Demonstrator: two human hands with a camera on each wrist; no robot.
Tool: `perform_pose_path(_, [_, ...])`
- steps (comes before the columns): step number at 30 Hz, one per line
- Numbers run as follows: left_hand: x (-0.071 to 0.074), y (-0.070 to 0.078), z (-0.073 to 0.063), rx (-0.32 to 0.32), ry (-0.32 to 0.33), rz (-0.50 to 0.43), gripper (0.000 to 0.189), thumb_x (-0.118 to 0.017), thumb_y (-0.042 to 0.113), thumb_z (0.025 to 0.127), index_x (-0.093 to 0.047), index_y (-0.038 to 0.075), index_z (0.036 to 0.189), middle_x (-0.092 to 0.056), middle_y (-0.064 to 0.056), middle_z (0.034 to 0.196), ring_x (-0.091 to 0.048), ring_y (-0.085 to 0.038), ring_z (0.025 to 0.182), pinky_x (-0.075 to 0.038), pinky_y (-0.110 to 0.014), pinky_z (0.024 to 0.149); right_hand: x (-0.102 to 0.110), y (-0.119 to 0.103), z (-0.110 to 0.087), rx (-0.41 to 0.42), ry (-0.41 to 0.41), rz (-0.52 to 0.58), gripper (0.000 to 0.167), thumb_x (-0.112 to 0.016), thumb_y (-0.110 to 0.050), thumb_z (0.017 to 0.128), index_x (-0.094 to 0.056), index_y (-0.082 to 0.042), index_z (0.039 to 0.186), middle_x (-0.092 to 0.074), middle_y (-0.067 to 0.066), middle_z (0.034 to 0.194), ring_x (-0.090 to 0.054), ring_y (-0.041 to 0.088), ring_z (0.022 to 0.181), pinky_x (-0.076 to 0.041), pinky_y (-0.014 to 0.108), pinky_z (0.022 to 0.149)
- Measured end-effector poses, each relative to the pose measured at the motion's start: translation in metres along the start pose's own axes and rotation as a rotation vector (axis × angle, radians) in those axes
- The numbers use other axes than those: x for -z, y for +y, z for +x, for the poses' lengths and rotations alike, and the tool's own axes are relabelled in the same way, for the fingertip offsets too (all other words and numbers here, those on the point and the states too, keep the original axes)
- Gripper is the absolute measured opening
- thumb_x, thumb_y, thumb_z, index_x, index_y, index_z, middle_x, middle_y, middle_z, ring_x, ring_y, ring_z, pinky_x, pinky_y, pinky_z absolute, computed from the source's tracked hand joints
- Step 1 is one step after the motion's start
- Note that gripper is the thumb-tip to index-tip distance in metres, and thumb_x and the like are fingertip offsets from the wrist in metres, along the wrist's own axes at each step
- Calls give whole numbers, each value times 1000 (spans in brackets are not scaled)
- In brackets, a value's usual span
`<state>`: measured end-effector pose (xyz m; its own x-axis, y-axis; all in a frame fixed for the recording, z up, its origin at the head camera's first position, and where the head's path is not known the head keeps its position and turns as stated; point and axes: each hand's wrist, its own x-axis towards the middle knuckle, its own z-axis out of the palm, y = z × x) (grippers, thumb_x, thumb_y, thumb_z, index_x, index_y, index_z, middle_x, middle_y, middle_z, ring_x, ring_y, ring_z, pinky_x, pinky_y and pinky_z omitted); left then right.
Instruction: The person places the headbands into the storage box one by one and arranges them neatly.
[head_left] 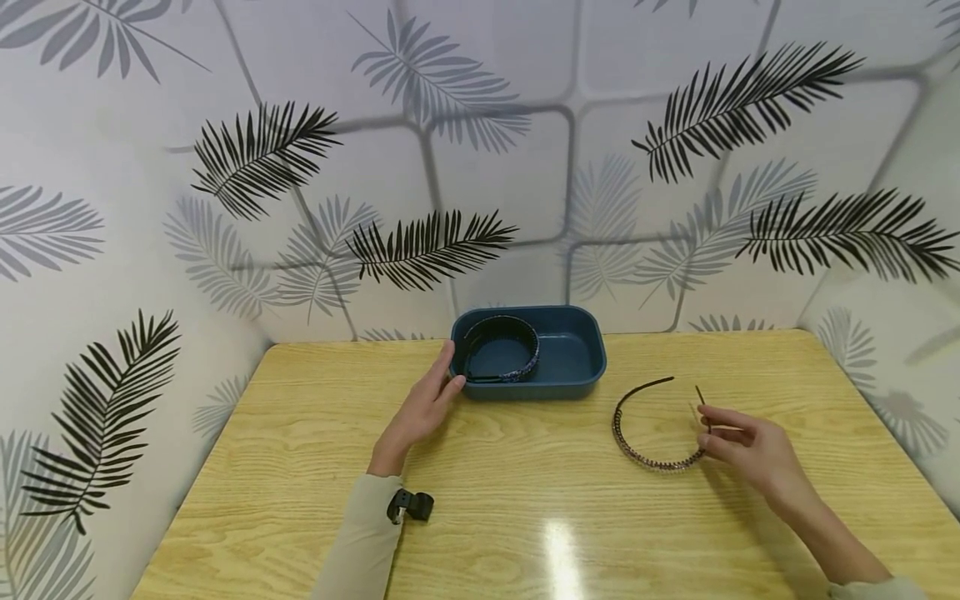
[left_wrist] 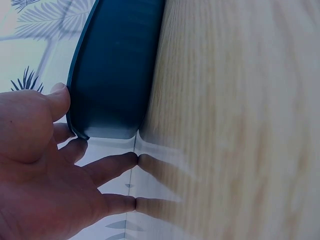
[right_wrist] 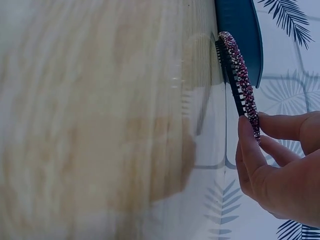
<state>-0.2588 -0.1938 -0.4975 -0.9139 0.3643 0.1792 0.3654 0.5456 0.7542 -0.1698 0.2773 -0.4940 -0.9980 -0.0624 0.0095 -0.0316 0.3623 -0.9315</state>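
My right hand [head_left: 757,454] pinches a dark toothed headband [head_left: 645,458] near one end, between thumb and fingers. In the right wrist view, pink and silver stones cover the outer edge of this headband [right_wrist: 239,70]. It is held at the right of a dark blue rectangular bin [head_left: 570,392]. Another dark headband [head_left: 531,358], with bluish stones, lies in the left half of that bin. My left hand [head_left: 423,408] rests against the bin's left front corner. Its thumb touches the rim, and in the left wrist view two extended fingers [left_wrist: 112,167] reach down to the tabletop.
The bin stands at the back of a light wood table [head_left: 495,517], close to a wall [head_left: 502,175] with leaf patterns. A small black device [head_left: 408,504] is strapped to the left wrist over a beige sleeve [head_left: 363,533].
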Motion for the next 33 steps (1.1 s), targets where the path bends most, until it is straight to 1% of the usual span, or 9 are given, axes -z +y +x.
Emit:
perform_pose_path(2, [0,0,0,11,-3,1,65,-44,19,113,-9,2,165,-8,-16,171,-10,-29,157,-17,-49,124,1,0,0,14,2,10,53,-72,-6,97,-52,16,141,-67,-8,120,-65,-5,99,-60,26,79])
perform_pose_path(4, [0,0,-1,13,-2,1,65,-44,19,113,-10,2,165,-9,-16,171,-10,-29,156,-17,-49,124,3,-2,-1,27,4,9,53,-72,-8,97,-53,15,141,-65,-19,115,-66,-4,99,-59,24,79])
perform_pose_path(7, [1,1,-1,16,-2,-1,65,-43,20,113,-9,3,165,-9,-17,171,-10,-28,157,-16,-48,124,4,-5,-1,52,14,2,52,-73,-9,97,-55,14,140,-64,-26,112,-67,-1,100,-59,23,78])
perform_pose_path(11, [0,1,-1,7,3,1,65,-44,19,113,-9,1,164,-9,-19,170,-12,-31,156,-18,-50,124,6,-8,-1,66,9,22,48,-72,-8,98,-58,10,139,-64,-29,112,-66,-3,101,-59,23,78])
perform_pose_path(14, [0,1,-1,-1,10,2,65,-44,17,112,-9,-1,164,-10,-21,169,-16,-33,155,-20,-53,122,7,-11,-1,64,-9,63,46,-71,-7,98,-59,6,141,-64,-28,115,-66,-3,103,-59,25,79])
perform_pose_path(19, [-1,1,-1,3,14,7,64,-44,17,112,-10,-1,164,-10,-21,170,-20,-33,154,-22,-53,122,7,-17,1,66,-30,111,45,-71,-5,98,-61,1,142,-64,-26,118,-66,-2,103,-60,29,80])
perform_pose_path(21, [-1,1,-1,6,14,8,64,-44,17,112,-10,-1,164,-10,-20,170,-18,-33,155,-21,-53,122,7,-20,2,63,-34,106,46,-71,-7,98,-61,-1,142,-64,-26,119,-66,-2,104,-60,29,81])
perform_pose_path(26, [-1,2,-1,8,13,2,64,-44,18,112,-10,0,164,-10,-18,170,-19,-32,154,-22,-53,122,6,-29,5,48,-41,109,49,-71,-13,99,-59,-3,145,-64,-27,120,-66,-2,105,-59,28,82])
perform_pose_path(33, [0,3,0,3,18,6,64,-44,18,112,-11,-2,163,-10,-18,170,-15,-32,155,-19,-53,122,3,-41,10,64,-55,116,50,-70,-13,99,-57,-3,146,-65,-24,122,-66,-2,104,-59,30,84])
